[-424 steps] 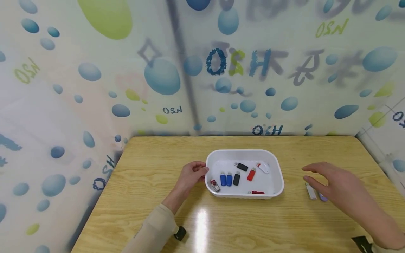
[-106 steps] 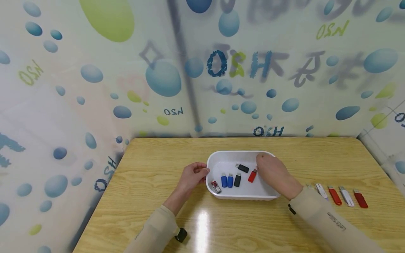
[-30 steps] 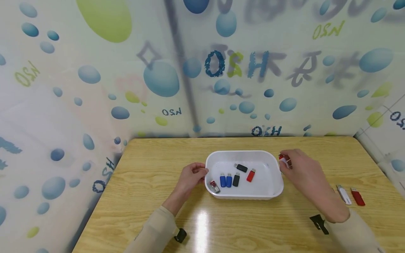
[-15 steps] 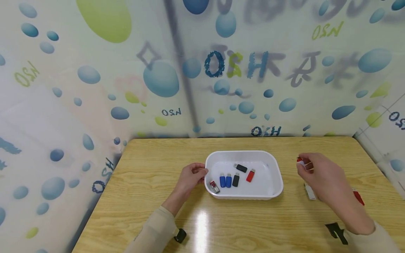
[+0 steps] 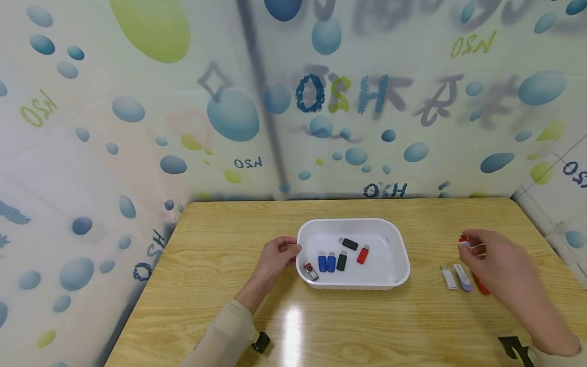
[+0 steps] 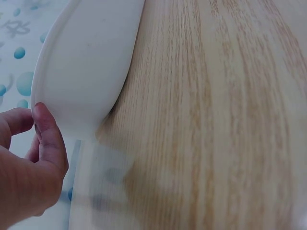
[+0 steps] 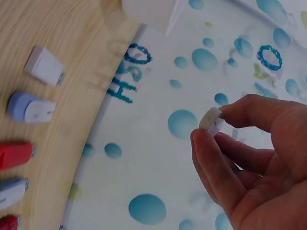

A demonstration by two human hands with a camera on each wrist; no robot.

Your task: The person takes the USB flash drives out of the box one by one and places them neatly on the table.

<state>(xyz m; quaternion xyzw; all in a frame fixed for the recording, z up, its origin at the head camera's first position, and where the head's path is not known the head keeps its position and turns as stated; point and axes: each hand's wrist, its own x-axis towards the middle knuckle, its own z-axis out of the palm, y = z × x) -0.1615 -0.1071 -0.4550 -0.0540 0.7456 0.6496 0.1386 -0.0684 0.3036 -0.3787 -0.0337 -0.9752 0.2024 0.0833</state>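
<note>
My left hand (image 5: 275,255) pinches the left rim of a white plastic tray (image 5: 385,262) between thumb and fingers; the left wrist view shows the fingertips on the tray's edge. My right hand (image 5: 504,267) holds a small white and red USB flash drive (image 7: 209,120) between thumb and fingertips, raised above the table's right side. Below it lie a white flash drive (image 5: 449,278), a white and purple one (image 5: 462,278) and a red one (image 5: 480,284), partly covered by the hand. The right wrist view adds a pale drive (image 7: 12,191) and a dark red one (image 7: 8,223).
Inside the tray lie two blue flash drives (image 5: 327,262), two black ones (image 5: 341,261), a red one (image 5: 363,254) and a silver and red one (image 5: 311,271). The wooden table (image 5: 238,224) ends at a patterned curtain (image 5: 284,127).
The white and red flash drive has left the tray and moved right in my right hand, over the row of drives. That row has grown since the earliest frame. My left hand stays put.
</note>
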